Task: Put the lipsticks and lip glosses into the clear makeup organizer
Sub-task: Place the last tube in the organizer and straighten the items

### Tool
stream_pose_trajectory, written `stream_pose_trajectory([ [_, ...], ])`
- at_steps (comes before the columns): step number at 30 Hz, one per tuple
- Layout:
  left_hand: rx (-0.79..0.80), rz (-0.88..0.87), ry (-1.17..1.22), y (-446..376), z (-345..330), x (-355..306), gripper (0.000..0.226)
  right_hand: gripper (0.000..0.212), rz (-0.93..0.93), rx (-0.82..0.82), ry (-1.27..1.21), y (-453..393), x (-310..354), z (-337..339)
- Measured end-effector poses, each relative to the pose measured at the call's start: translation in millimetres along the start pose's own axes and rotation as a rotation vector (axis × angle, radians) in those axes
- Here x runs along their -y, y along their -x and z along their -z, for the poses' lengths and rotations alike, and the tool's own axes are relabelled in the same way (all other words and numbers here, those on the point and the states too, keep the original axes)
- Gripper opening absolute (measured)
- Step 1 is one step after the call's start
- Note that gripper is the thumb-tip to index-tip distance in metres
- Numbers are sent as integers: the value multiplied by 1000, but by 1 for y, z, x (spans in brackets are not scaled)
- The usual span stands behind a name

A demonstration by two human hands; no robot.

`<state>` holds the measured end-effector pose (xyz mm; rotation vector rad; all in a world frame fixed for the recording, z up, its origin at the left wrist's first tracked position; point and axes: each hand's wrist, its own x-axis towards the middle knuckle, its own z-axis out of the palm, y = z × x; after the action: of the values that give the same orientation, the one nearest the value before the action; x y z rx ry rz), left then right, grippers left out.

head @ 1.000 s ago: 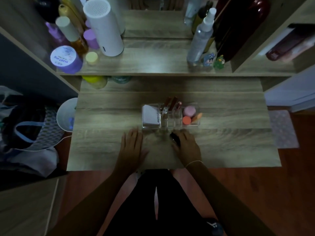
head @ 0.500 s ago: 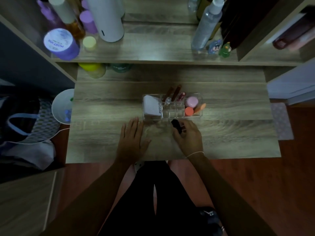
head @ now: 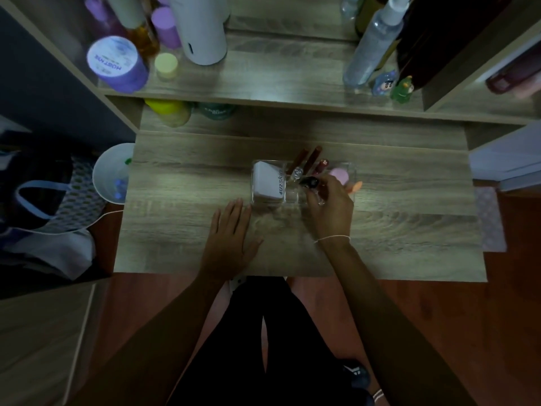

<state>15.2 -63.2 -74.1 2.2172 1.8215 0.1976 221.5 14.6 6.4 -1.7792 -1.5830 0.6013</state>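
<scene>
My right hand (head: pixel 330 200) is raised over the clear makeup organizer (head: pixel 303 183), which stands near the middle of the wooden table (head: pixel 409 230); the fingers are pinched around a small dark lipstick (head: pixel 309 182), held tilted above the organizer's middle compartments; whether its lower end touches the organizer cannot be told. My left hand (head: pixel 231 238) lies flat on the table, palm down, fingers spread and holding nothing, its fingertips just beside the organizer's near left corner. Contents of the organizer: a white boxed item (head: pixel 268 183) fills the left compartment; three slim lip gloss tubes (head: pixel 307 161) lean away from me in the rear middle slots; a pink sponge (head: pixel 339 174) and an orange one (head: pixel 355 187) occupy the right section. No loose lipstick is seen on the table surface. Behind the table, a shelf (head: pixel 263 80) carries a purple jar (head: pixel 117 64), a white cylinder (head: pixel 202 27) and a clear spray bottle (head: pixel 371 45).
</scene>
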Motion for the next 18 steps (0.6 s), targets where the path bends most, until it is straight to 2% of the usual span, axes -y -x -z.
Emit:
stream_pose_trajectory([
  [7, 8, 5, -9, 0, -3, 1, 73, 29, 46, 151, 127, -13, 2, 6],
  [18, 25, 25, 3, -1, -2, 2, 72, 25, 145, 287, 251, -29, 12, 15],
])
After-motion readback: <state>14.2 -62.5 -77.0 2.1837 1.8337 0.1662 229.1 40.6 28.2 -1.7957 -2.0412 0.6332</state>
